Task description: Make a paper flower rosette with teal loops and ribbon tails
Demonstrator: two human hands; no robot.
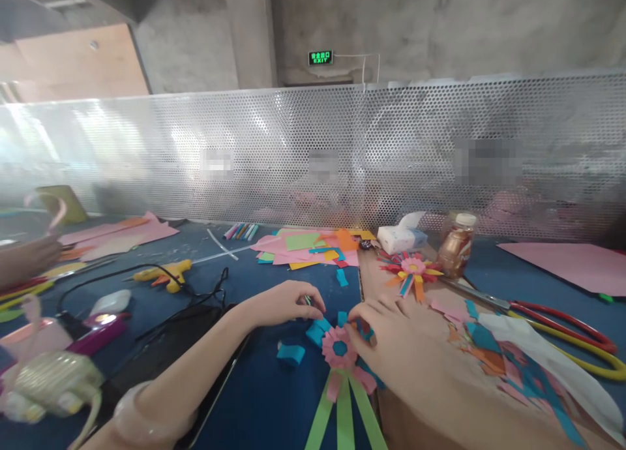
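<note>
A pink paper flower (337, 349) with a blue centre lies in front of me, with green paper strips (344, 411) hanging below it. Blue folded paper loops stand out around its upper edge. My left hand (288, 303) is closed in a pinch at the blue paper loop (317, 331) on the flower's upper left. On the opposite side, my right hand (391, 339) grips the flower's edge between thumb and fingers, partly hiding blue and orange paper there. A loose blue paper loop (291, 353) rests on the table just left of the flower.
A finished-looking paper flower (413, 267), tissue pack (401, 238) and bottle (456, 246) stand beyond my right hand. Scissors (562, 326) and paper scraps (493, 359) lie right. Left are a yellow glue gun (166, 275), a cord and a purple power strip (100, 332). Coloured paper sheets (303, 244) lie ahead.
</note>
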